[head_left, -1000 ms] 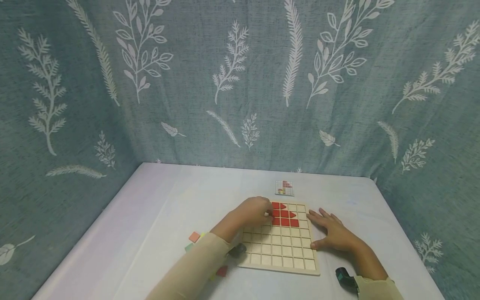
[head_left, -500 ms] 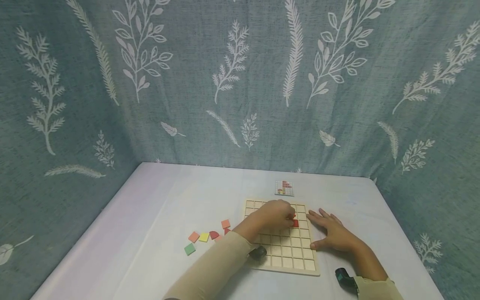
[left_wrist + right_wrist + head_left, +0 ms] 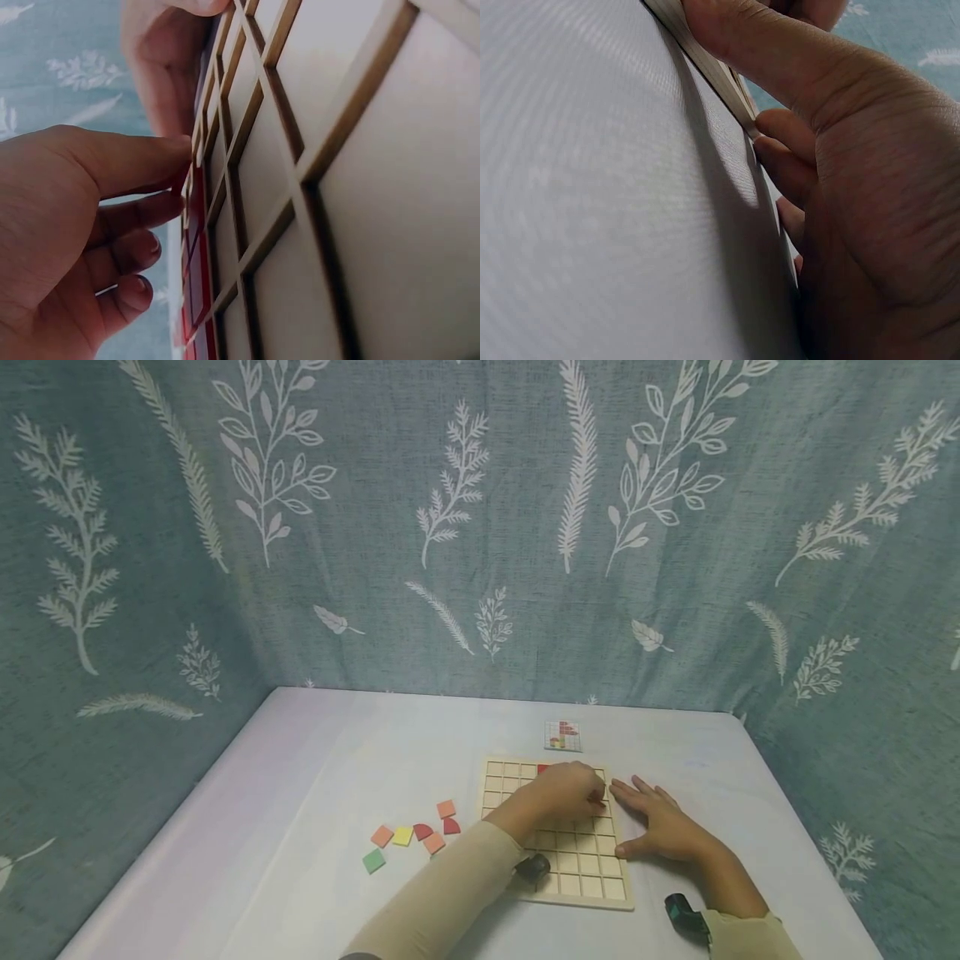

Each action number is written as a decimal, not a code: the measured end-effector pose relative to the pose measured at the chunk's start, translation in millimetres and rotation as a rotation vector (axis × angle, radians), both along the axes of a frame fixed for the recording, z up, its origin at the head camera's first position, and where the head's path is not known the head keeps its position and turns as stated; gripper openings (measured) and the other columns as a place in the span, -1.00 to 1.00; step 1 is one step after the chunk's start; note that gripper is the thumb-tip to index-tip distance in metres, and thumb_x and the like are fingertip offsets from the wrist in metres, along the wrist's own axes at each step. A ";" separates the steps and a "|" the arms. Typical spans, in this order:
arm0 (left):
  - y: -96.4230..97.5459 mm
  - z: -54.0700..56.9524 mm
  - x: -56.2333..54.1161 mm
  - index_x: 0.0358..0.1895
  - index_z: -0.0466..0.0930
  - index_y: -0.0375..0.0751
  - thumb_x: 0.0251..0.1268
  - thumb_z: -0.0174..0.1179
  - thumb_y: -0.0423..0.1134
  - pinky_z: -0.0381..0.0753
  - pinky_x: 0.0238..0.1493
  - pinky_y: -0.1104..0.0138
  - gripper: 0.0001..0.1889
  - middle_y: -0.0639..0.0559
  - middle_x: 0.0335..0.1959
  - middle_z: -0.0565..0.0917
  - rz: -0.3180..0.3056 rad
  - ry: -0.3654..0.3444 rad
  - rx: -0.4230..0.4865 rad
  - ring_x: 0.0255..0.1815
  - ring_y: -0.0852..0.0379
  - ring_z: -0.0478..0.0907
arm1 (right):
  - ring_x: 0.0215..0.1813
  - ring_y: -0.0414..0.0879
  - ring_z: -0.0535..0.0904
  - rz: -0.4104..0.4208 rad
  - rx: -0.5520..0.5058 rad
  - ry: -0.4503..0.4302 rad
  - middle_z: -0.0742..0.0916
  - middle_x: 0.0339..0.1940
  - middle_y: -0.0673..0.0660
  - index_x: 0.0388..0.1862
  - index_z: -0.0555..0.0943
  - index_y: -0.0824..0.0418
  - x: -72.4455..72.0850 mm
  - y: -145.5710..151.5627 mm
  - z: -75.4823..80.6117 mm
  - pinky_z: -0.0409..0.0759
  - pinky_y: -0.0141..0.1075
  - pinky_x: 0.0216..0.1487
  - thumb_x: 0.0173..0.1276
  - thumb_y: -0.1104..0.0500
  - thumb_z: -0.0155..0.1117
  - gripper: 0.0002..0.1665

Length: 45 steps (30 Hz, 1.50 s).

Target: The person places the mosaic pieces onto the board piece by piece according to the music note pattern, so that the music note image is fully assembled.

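A pale wooden grid board lies on the white table, red tiles set in several of its cells. Reaching over its right part, my left hand pinches a small red tile between thumb and index finger, close to the grid; the other fingers are loosely bent. The forearm and hand cover most of the placed tiles in the head view. Beside the board's right edge, my right hand rests with spread fingers, its thumb against the wooden rim.
Left of the board lie loose tiles: a green square, a yellow square, several orange squares and red quarter-rounds. Behind the board is a small picture card with a coloured grid pattern. A leaf-patterned curtain hangs beyond the table.
My left hand has moved rightward across the board, from the left end of the red rows to their right side. The right hand stays in place at the board's edge.
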<state>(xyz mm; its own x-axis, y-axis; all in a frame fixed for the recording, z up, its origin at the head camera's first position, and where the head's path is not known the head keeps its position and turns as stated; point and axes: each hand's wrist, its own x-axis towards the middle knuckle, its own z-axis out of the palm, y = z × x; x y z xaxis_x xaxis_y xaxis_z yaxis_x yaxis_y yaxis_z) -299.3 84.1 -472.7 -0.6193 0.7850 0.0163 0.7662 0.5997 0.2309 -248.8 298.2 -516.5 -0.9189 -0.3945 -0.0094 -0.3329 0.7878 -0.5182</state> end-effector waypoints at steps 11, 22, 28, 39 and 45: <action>6.2 -5.3 -3.3 -0.32 0.74 0.06 0.20 0.36 -0.03 0.50 -0.22 0.49 -0.88 0.35 -0.43 0.60 0.024 -0.017 -0.021 -0.35 0.39 0.51 | 0.53 0.27 -0.08 -0.007 0.006 -0.012 0.30 0.49 0.22 0.49 0.26 0.22 0.2 -2.1 1.3 -0.27 0.21 0.41 -0.25 -0.41 0.51 0.36; 2.8 -6.0 -2.1 -0.38 0.76 0.06 0.22 0.35 -0.06 0.50 -0.22 0.51 -0.89 0.34 -0.45 0.65 0.055 -0.050 0.015 -0.37 0.40 0.54 | 0.53 0.26 -0.07 -0.017 0.002 -0.018 0.31 0.49 0.22 0.48 0.27 0.22 1.6 -2.7 2.8 -0.26 0.23 0.40 -0.26 -0.40 0.51 0.36; 3.2 -7.6 -2.6 -0.44 0.73 0.08 0.21 0.35 -0.06 0.49 -0.30 0.49 -0.89 0.36 -0.51 0.61 0.083 -0.070 0.023 -0.45 0.41 0.48 | 0.53 0.28 -0.08 -0.021 0.000 -0.016 0.31 0.49 0.23 0.48 0.27 0.22 1.7 -2.6 3.5 -0.27 0.23 0.40 -0.26 -0.40 0.52 0.37; -3.5 -1.8 0.8 -0.33 0.72 0.08 0.22 0.33 -0.08 0.46 -0.26 0.49 -0.94 0.35 -0.43 0.54 0.031 -0.004 0.000 -0.39 0.38 0.45 | 0.52 0.28 -0.06 0.001 0.004 0.003 0.32 0.48 0.23 0.48 0.27 0.23 0.3 -0.5 1.1 -0.26 0.22 0.40 -0.26 -0.41 0.51 0.37; -22.3 0.9 6.3 -0.07 0.72 0.05 0.27 0.29 -0.05 0.49 -0.21 0.47 -0.78 0.32 -0.32 0.55 0.054 0.009 0.031 -0.33 0.38 0.47 | 0.52 0.29 -0.06 0.006 0.002 0.002 0.32 0.48 0.24 0.47 0.28 0.24 0.7 -0.5 1.5 -0.26 0.22 0.40 -0.26 -0.40 0.51 0.36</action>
<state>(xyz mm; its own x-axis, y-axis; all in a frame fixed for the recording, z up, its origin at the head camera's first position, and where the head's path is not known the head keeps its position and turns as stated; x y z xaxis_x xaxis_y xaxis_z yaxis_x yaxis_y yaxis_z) -293.0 61.8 -471.8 -0.6602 0.7498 0.0454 0.7353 0.6327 0.2431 -248.1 297.7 -514.9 -0.9165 -0.3999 -0.0084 -0.3387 0.7870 -0.5157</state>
